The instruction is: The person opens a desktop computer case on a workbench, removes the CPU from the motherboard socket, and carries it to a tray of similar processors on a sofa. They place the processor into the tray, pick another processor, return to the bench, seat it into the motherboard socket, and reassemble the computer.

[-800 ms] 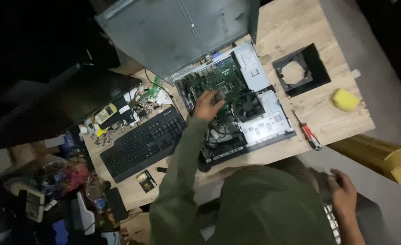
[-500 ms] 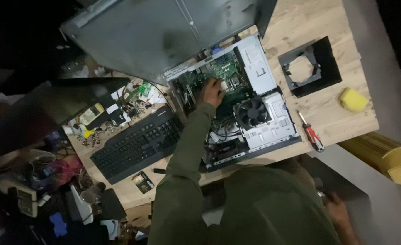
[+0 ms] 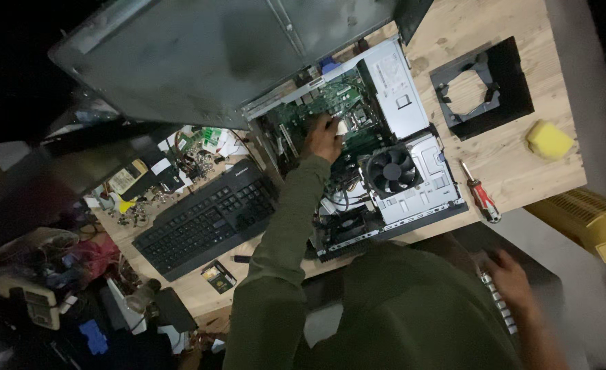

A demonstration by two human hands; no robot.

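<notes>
An open desktop computer case lies on the wooden table, its green motherboard and a black cooler fan exposed. My left hand, in a green sleeve, reaches into the case over the motherboard. Its fingers are bent around a small white part. My right hand is low at the right, blurred, resting on a dark object with a row of pale keys. Whether it grips that object is unclear.
The grey side panel stands raised above the case. A black keyboard lies to the left, with small parts and cables behind it. A red-handled screwdriver, a black fan bracket and a yellow sponge lie to the right.
My left hand has moved a little further up the motherboard, and a small white part now shows at its fingertips. My right hand has shifted left at the lower right.
</notes>
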